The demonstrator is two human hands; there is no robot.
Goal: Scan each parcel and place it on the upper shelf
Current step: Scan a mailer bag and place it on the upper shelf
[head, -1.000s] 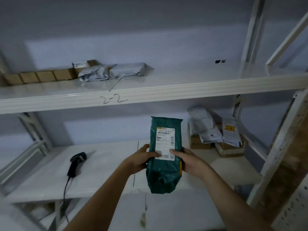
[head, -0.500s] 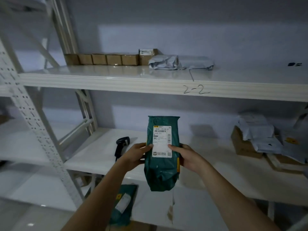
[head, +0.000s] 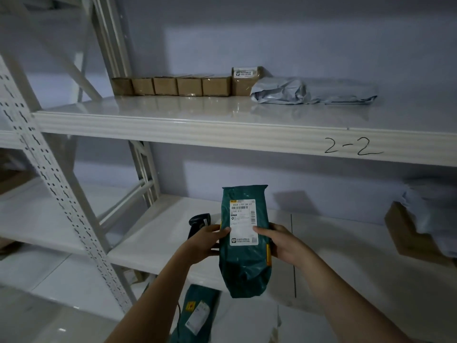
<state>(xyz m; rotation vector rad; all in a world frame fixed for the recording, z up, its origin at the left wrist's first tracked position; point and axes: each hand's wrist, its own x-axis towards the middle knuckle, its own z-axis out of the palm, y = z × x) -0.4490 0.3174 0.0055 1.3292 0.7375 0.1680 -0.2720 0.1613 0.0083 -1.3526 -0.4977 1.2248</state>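
Note:
A green parcel bag (head: 244,263) with a white shipping label facing me is held upright in front of the lower shelf (head: 158,241). My left hand (head: 206,240) grips its left edge and my right hand (head: 280,240) grips its right edge, thumbs on the label. A black barcode scanner (head: 197,221) lies on the lower shelf, partly hidden behind my left hand. The upper shelf (head: 197,129), marked "2-2", carries a row of several small cardboard boxes (head: 173,85), a taller labelled box (head: 244,79) and a grey poly bag (head: 311,92).
A second green parcel (head: 197,315) lies low down under the lower shelf. At the right of the lower shelf sits a cardboard box (head: 408,233) with grey bags (head: 432,214) on it. A perforated white rack upright (head: 54,184) stands at the left.
The view has swung left, so the shelves and scanner have shifted right in frame. The green parcel stays held upright in both hands at the same height.

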